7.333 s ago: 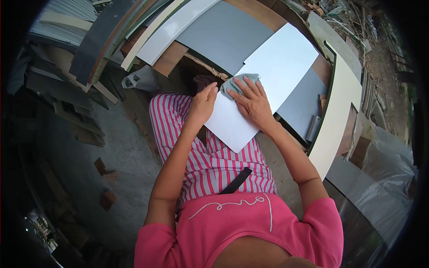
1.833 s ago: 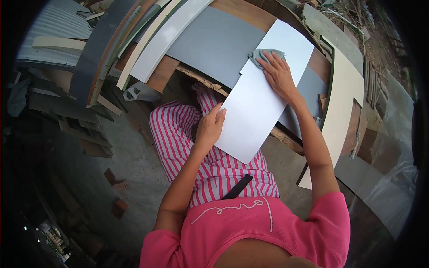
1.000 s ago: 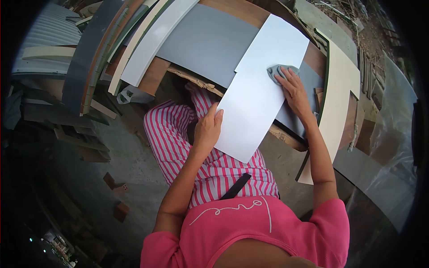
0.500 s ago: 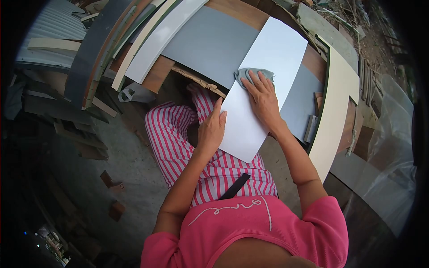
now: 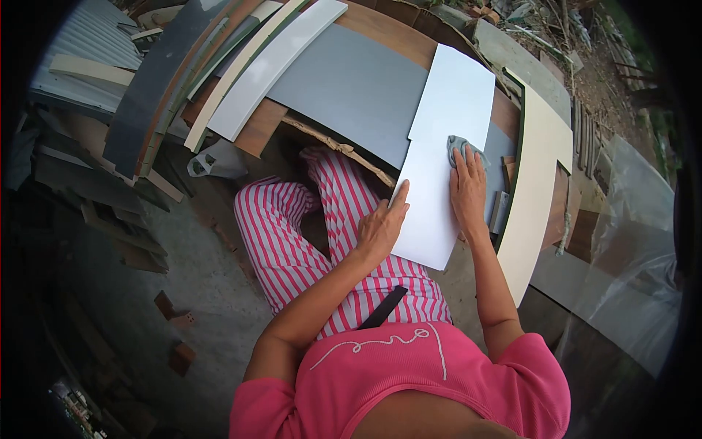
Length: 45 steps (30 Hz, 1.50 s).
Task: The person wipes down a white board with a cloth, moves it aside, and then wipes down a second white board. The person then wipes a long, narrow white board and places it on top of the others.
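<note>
A long white panel [image 5: 431, 197] lies slanting across the worktop, and its near end reaches over my lap. My left hand [image 5: 382, 230] grips the panel's left edge, with the index finger stretched along it. Under the fingers of my right hand [image 5: 469, 190], a crumpled grey-green cloth [image 5: 458, 143] is pressed against the panel near its right edge. Part of the cloth is hidden beneath those fingers. A grey board [image 5: 351, 88] lies to the left of the white panel.
Several board strips [image 5: 274, 73] are stacked at the left of the worktop. A cream notched board [image 5: 537, 175] lies on the right, close to my right forearm. Clear plastic sheeting [image 5: 632, 234] hangs farther right. Brick pieces [image 5: 181, 358] lie on the floor.
My right hand has moved the cloth toward me and to the panel's right edge. The panel's near end has shifted right and turned slightly, with my left hand following along its edge.
</note>
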{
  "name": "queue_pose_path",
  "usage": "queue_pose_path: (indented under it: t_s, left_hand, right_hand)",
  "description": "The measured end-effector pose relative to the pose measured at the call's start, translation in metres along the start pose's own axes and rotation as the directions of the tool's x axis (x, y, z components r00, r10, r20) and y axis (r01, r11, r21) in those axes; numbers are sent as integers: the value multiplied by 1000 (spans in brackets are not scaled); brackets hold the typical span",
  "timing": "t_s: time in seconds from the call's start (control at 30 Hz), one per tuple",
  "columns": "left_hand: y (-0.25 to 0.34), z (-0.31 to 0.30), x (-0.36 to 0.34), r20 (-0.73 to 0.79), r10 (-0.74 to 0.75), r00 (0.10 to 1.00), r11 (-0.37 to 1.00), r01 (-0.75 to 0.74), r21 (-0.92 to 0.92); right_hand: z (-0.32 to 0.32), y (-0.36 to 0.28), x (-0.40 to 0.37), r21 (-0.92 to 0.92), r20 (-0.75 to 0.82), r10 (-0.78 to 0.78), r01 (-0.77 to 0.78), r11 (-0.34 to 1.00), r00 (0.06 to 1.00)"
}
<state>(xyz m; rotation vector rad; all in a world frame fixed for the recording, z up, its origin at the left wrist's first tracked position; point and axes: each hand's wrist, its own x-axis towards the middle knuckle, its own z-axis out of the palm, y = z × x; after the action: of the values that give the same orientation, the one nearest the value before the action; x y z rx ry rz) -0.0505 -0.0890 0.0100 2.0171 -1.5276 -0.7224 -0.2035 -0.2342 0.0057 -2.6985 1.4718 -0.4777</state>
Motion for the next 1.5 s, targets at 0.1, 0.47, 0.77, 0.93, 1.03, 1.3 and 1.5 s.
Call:
queue_pose_path:
  t_s: [0.1,0.47,0.77,0.93,1.03,1.3,1.5]
  left_hand:
    - [-1,12,0,-27,59,998,998,-59,-31]
    - [2,9,16,148,110,983,975,-78,-210]
    - [-119,-162,52,-599,108,793,896,183,405]
    - [-181,-187,87,-553,126,824,696,324,641]
    - [-189,-186,98,-457,159,875,690,232,685]
    - [-197,-201,113,-343,245,907,698,80,711]
    - [-201,-213,126,-321,473,821,652,-81,754]
  right_hand:
    - [-6,2,-13,-2,7,27,-27,1000,1000]
    - [5,4,17,49,20,-164,163,985,986]
    - [60,50,106,-182,-65,125,-135,974,990]
    - [57,45,113,-197,-95,168,-184,963,981]
    - [56,42,111,-174,-106,209,-225,959,972]
    - [55,41,109,-171,-114,228,-245,954,967]
    - [54,39,111,-165,-117,240,-257,952,964]
